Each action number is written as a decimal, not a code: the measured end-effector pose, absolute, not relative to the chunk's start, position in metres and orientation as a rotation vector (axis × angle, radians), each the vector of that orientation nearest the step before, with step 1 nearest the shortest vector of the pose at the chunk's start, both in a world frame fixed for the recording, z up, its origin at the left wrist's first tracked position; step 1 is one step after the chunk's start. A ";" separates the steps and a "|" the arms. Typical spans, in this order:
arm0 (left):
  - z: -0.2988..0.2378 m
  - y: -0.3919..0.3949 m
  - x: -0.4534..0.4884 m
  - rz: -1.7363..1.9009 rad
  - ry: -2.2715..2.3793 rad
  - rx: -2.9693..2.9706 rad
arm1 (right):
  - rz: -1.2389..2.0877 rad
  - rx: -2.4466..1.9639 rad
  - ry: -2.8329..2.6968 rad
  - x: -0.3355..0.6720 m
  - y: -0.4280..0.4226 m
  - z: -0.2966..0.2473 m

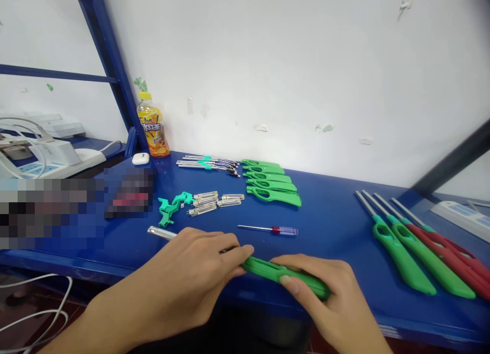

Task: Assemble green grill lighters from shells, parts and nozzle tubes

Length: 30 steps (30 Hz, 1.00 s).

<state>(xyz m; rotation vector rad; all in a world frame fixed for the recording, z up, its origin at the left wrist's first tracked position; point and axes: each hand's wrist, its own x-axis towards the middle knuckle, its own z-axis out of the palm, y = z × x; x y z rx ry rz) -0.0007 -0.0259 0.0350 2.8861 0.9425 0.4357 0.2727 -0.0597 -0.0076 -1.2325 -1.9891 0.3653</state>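
My right hand (331,280) is closed around a green lighter handle (266,268), thumb on the near side. My left hand (202,264) grips a silver lighter tube (161,233), whose slotted tip sticks out to the left. The fingers of my left hand meet the narrow end of the green handle and hide how tube and handle join there. Just beyond my hands lies a screwdriver (281,230) with a clear and red grip. Clear fuel tanks (204,203) and small green trigger pieces (172,208) lie past my left hand.
Several green handle shells (271,183) and metal tubes with wires (202,163) lie near the wall. Complete green lighters (406,257) and red lighters (446,246) lie right. A drink bottle (154,132), white case (140,159) and pixelated patch (132,193) are left.
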 end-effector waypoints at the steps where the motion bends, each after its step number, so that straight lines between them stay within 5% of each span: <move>1: 0.035 -0.023 -0.002 0.418 0.949 2.867 | 0.352 -1.225 -1.946 0.273 -0.060 -0.007; 30: 0.036 -0.013 0.008 0.484 0.806 2.517 | 0.454 -1.246 -1.927 0.263 -0.061 -0.014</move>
